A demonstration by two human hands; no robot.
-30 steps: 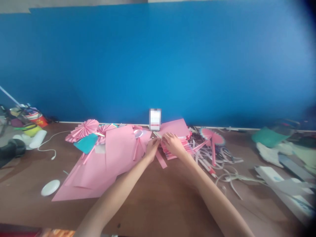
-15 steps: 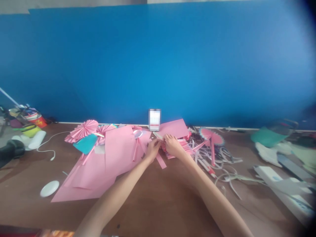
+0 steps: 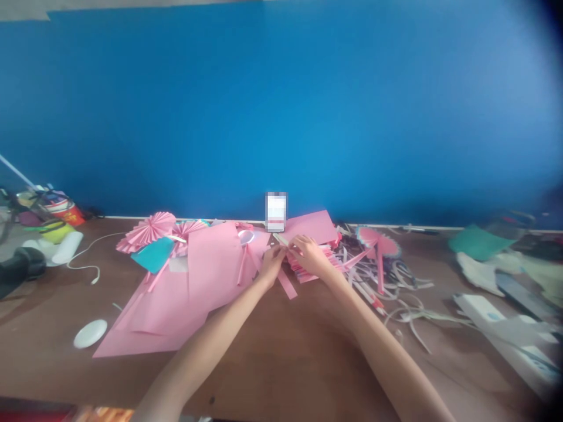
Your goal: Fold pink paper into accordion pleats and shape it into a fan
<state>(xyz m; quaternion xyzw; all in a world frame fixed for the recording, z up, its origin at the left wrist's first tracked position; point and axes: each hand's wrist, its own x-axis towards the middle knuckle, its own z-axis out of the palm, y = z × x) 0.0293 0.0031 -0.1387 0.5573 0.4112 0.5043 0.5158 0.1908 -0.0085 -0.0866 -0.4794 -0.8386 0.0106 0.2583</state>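
Observation:
Both my hands meet far out on the brown table (image 3: 281,357), just in front of a small upright phone (image 3: 276,211). My left hand (image 3: 271,262) pinches one end of a pleated pink paper strip (image 3: 313,264). My right hand (image 3: 310,255) is closed on the same pleated paper from the other side. A thin pale stick (image 3: 280,239) pokes out between the two hands. A loose pink strip (image 3: 287,284) lies on the table just below my left hand. Large pink paper sheets (image 3: 185,293) spread to the left of my left arm.
Folded pink paper fans (image 3: 147,230) and a teal card (image 3: 153,254) lie at the back left. A white round lid (image 3: 90,333) and a white cable (image 3: 85,258) sit further left. Paper trimmings and a pink fan on a stick (image 3: 378,246) clutter the right. A blue wall (image 3: 281,111) stands behind.
Almost nothing differs. My hands stay together on the pleated paper, with only small finger shifts and a slight camera wobble.

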